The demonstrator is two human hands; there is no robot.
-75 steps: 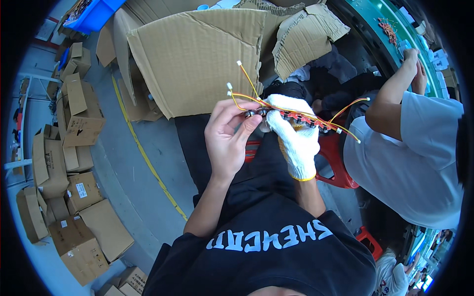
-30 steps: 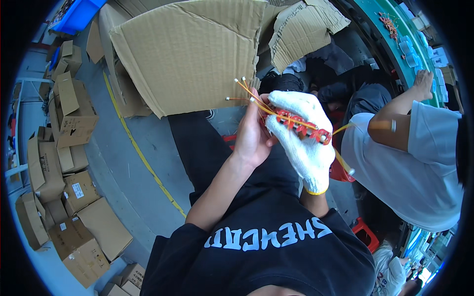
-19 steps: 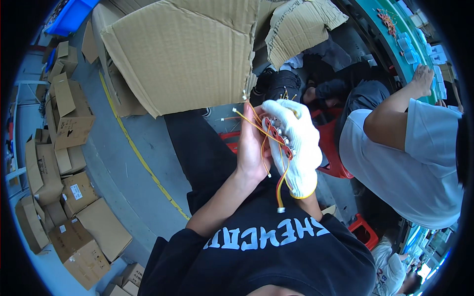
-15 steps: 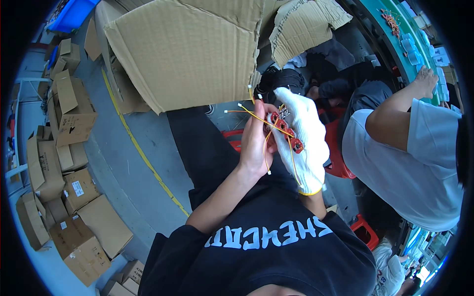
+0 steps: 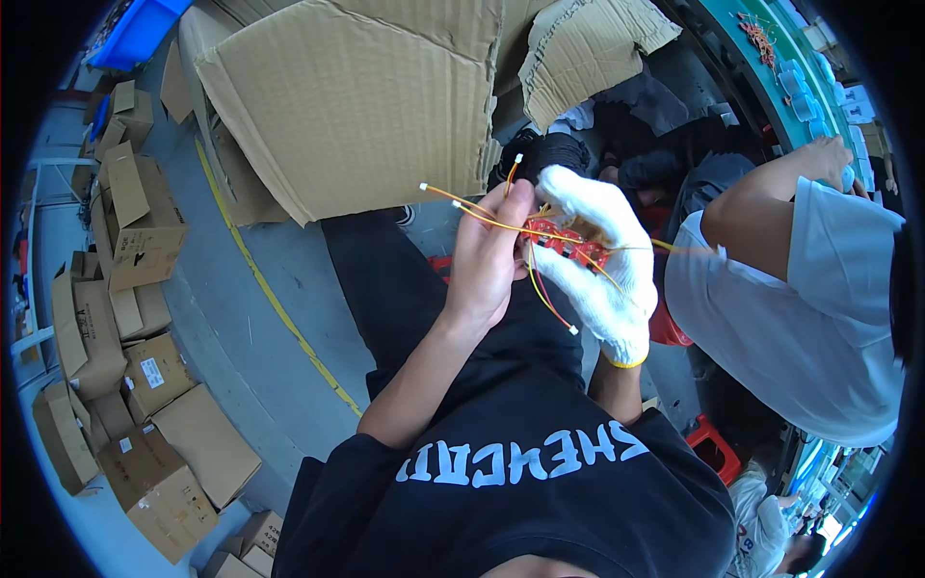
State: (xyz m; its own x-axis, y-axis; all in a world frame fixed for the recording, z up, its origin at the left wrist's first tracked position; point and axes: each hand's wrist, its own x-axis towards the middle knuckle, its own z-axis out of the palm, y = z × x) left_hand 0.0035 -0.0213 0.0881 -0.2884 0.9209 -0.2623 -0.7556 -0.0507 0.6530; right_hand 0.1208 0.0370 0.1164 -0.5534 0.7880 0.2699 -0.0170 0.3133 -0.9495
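A short row of small red parts (image 5: 573, 249), which look like little circuit boards, is held between my two hands in front of my lap. Thin yellow and orange wires with small white connectors stick out of it on several sides. My bare left hand (image 5: 482, 258) pinches the row's left end and some wires between thumb and fingers. A white knitted glove with a yellow cuff covers my right hand (image 5: 621, 294), whose thumb and fingers curve round the row's right end. The fingers partly hide the red parts.
A large cardboard box (image 5: 356, 106) stands just beyond my hands. More cartons (image 5: 154, 482) line the left, past a yellow floor line (image 5: 270, 279). At right, a person in a white shirt (image 5: 771, 318) works at a green bench (image 5: 771, 72). A red stool (image 5: 713, 448) sits lower right.
The row of red parts has turned to lie more level, and its wires have swung to new positions. My gloved right hand has shifted slightly right, its fingers wider apart.
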